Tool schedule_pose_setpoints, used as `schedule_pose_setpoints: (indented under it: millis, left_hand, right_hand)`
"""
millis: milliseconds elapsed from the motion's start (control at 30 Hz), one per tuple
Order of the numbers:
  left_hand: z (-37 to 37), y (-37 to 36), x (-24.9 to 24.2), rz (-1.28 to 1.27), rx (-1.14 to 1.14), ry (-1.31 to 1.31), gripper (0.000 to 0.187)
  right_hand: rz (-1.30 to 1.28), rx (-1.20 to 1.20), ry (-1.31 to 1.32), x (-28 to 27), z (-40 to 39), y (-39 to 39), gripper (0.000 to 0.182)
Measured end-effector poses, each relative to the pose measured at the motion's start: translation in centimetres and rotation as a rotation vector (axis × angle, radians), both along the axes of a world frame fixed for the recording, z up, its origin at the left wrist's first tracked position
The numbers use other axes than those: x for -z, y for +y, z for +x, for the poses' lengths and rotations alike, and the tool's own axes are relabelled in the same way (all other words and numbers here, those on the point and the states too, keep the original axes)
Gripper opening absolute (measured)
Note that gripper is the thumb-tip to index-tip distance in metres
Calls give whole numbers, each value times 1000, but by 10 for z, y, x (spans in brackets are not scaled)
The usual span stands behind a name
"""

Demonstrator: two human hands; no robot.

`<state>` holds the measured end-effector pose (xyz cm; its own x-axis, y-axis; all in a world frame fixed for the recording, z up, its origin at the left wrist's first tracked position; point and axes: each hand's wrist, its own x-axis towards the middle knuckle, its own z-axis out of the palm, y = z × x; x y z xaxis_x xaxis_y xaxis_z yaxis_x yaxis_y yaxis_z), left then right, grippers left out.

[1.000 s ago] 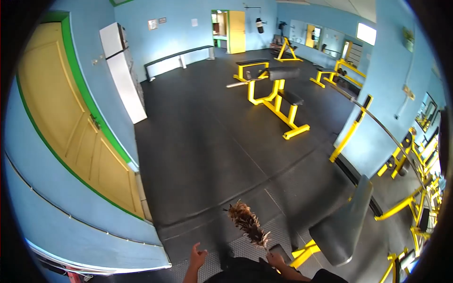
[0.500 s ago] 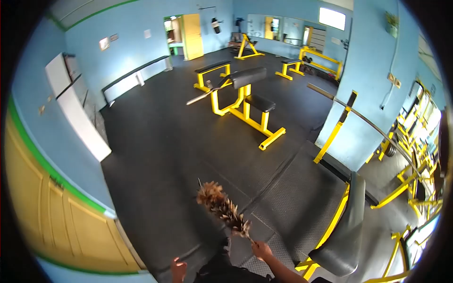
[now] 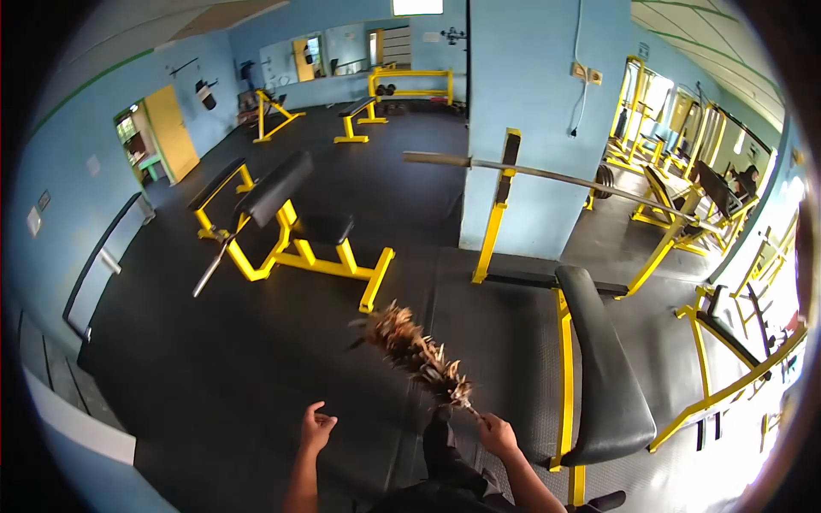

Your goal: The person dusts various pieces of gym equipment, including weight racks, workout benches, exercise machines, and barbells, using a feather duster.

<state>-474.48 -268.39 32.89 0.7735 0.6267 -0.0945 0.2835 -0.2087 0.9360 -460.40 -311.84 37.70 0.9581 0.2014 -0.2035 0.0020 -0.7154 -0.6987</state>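
A brown feather duster [image 3: 417, 356] points forward and to the left over the dark floor, with my right hand [image 3: 498, 434] wrapped round its thin handle. Held out at the lower left, my left hand [image 3: 317, 427] is empty, its thumb and fingers apart. Nearest on the right is a bench press with a black padded bench [image 3: 596, 368] on a yellow frame; the duster does not touch it. A bare barbell [image 3: 556, 177] lies across its uprights. One of my legs [image 3: 442, 440] shows below the duster.
A yellow preacher curl bench [image 3: 316, 256] with a bar stands ahead to the left. Behind the barbell rises a blue pillar [image 3: 526, 103]. A dumbbell rack [image 3: 412, 85] is at the far wall, and more yellow machines [image 3: 735, 342] stand on the right. Black matting [image 3: 256, 359] covers the floor.
My view has swung to the right, bringing the bench press nearer the middle. My left hand has risen further into view. The feather duster is still in my right hand.
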Motion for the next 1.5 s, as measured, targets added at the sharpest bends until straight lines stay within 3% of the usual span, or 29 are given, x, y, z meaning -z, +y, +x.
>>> schedule_pose_setpoints:
  millis: [133,267,433,533,600,733,967,1100,1133,1200,1267,1300,1333,1367,1500]
  left_hand:
    - [149,-18,-2,-11,109,83,52]
    - [242,-40,34,12,268,195,53]
    - [339,-35,20,70,332,158,46]
    - [394,-8,19,-153,314,109,45]
    - [436,11,12,-129,374,28,45]
    - [539,40,-1,-337,427,-47,52]
    - [738,95,-60,-384,528,-124,55]
    - [841,125,-81,-186,564,-237,67]
    - [857,126,-97,-118,541,-233,69]
    - [891,131,-107,24,533,-276,74]
    - [919,134,-110,126,522,-319,74]
    - [933,134,-108,119,540,-313,74]
    - [946,132,-104,-138,600,-378,73]
    - [957,131,-101,-398,649,-437,73]
    - [965,133,-121,-293,480,-259,65]
  right_hand:
    - [95,134,-80,17,105,21,25]
    - [114,185,-79,29,208,55,26]
    - [114,165,-34,-32,329,96,27]
    - [145,151,-68,-60,385,117,28]
    - [209,109,-165,-74,413,130,28]
    - [219,116,-186,-89,450,161,29]
    - [228,249,-217,-63,537,252,26]
    - [89,480,-292,-65,581,255,26]
    - [74,498,-281,-67,586,254,26]
    - [273,763,-102,-71,593,254,23]
    - [262,750,-137,-68,592,260,22]
    - [203,593,-252,-63,589,263,20]
    - [141,431,-363,-57,587,265,19]
    - [134,442,-359,-49,584,266,19]
    - [336,903,-266,-25,569,274,15]
